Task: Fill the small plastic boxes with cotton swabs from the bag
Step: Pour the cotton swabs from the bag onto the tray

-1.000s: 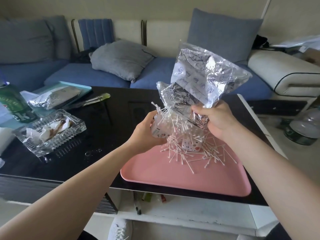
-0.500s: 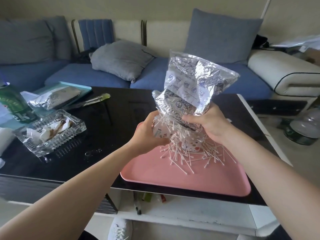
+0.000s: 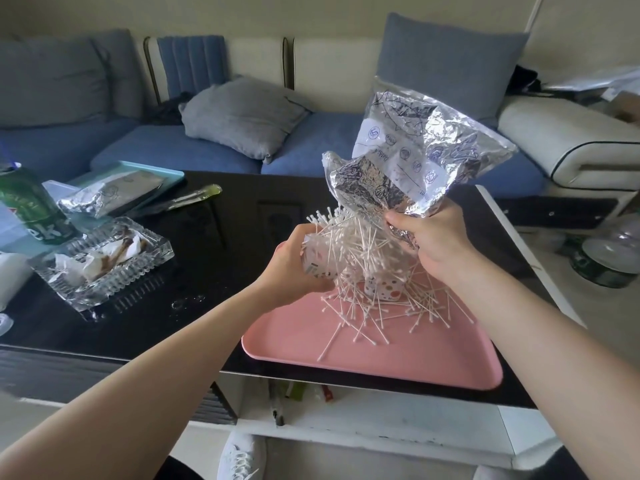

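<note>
The right grip (image 3: 433, 239) is clenched on the crumpled neck of the silvery bag (image 3: 415, 157), which it holds mouth-down above the far part of the pink tray (image 3: 398, 358). The left grip (image 3: 294, 275) is wrapped round a dotted small plastic box (image 3: 316, 259) held just under that mouth. The bag looks like thin, crinkly film, light and slippery. Squeezing it close to the opening, as here, is probably the best way to throttle the flow. The cotton swabs (image 3: 349, 237) are featherlight, stiff little sticks that tumble and tangle; they bristle out over the held box, which looks overfull. A second box (image 3: 385, 289) stands upright on the tray beneath; what is in it cannot be seen behind the falling swabs. Many swabs lie scattered round it on the tray. To the left on the black desk (image 3: 225, 244) a glass ashtray (image 3: 104, 265) holds crumpled paper, and a teal tray (image 3: 166, 171) carries another foil pack (image 3: 104, 197).
</note>
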